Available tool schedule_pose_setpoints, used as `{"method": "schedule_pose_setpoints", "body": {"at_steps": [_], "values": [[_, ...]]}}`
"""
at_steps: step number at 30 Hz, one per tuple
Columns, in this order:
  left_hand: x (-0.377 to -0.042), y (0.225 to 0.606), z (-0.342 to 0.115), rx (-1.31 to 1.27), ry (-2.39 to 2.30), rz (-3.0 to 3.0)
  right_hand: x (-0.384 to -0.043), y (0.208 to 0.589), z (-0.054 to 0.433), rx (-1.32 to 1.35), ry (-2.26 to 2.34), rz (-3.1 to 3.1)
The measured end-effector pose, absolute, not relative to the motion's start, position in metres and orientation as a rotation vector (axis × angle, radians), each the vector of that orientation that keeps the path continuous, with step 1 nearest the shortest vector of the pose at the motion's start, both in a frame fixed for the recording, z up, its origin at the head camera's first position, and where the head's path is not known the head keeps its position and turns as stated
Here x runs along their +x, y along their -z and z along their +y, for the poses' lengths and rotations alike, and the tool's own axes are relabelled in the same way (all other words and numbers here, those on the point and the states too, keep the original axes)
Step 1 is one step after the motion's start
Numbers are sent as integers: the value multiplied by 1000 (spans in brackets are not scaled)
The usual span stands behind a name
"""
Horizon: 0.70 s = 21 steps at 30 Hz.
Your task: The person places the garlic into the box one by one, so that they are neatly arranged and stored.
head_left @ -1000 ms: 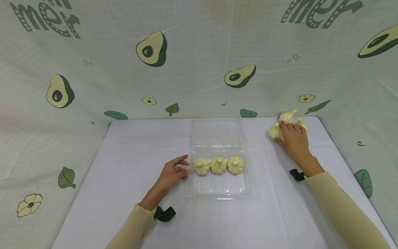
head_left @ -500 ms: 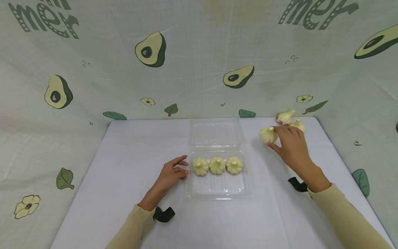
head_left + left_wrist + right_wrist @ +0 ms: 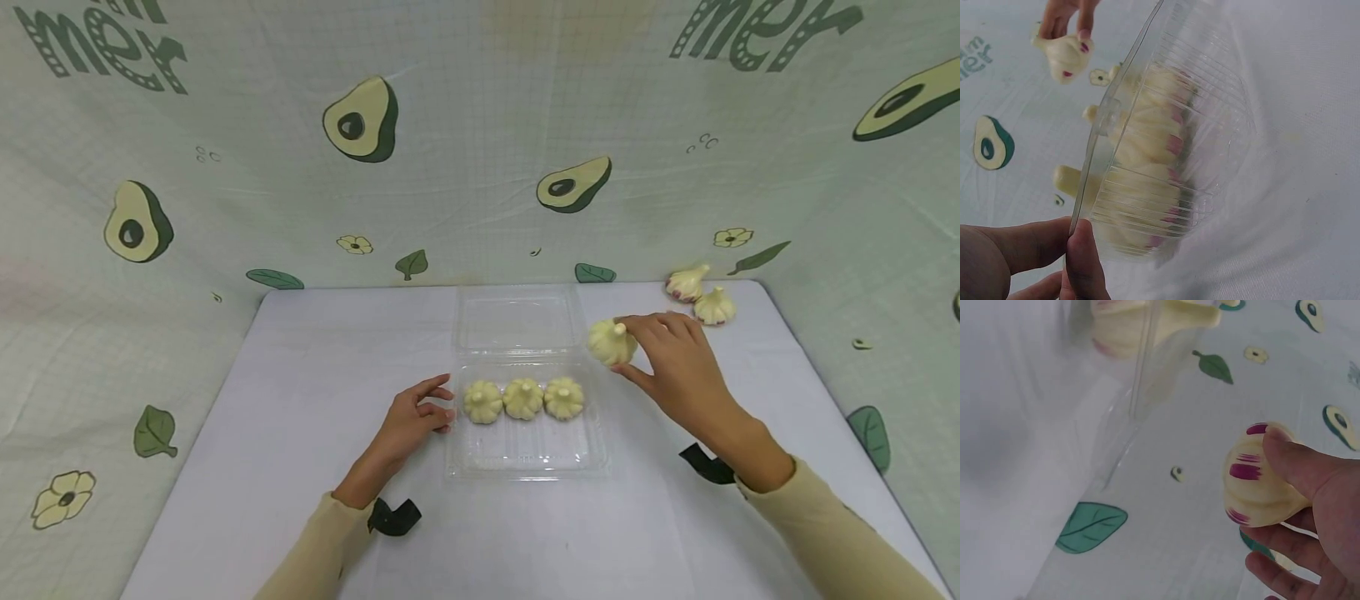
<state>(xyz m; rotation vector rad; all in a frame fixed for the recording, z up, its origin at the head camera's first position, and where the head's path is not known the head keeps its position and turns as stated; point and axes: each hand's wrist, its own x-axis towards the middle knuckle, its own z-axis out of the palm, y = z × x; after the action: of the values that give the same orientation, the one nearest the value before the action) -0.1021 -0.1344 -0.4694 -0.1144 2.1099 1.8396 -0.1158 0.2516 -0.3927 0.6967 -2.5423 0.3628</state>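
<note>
My right hand point(image 3: 678, 367) pinches a garlic bulb point(image 3: 611, 342) between thumb and fingers, raised beside the right edge of an opened clear plastic container point(image 3: 528, 458). Purple marks show on the underside of that bulb in the right wrist view. Three bulbs stand in a row inside the container, among them a left bulb point(image 3: 482, 402), a middle bulb point(image 3: 522, 399) and a right bulb point(image 3: 563, 398), stems up. At the container's left edge, my left hand point(image 3: 1029, 259) pinches the rim between thumb and finger.
Two more garlic bulbs, an upper one point(image 3: 686, 283) and a lower one point(image 3: 714, 307), lie at the table's back right corner. The container's clear lid point(image 3: 519, 321) lies folded back behind it. A cloth point(image 3: 450, 167) printed with avocados hangs behind the white table point(image 3: 322, 350).
My right hand has taken a garlic bulb from the group at the back right and carried it left and nearer, towards the container. The left hand has stayed at the rim.
</note>
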Motion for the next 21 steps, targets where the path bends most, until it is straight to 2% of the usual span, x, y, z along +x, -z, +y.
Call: {"method": "schedule_pose_setpoints", "body": {"at_steps": [21], "values": [[-103, 470, -135, -124, -1832, 2109, -96, 397, 196, 1118, -404, -2423]]}}
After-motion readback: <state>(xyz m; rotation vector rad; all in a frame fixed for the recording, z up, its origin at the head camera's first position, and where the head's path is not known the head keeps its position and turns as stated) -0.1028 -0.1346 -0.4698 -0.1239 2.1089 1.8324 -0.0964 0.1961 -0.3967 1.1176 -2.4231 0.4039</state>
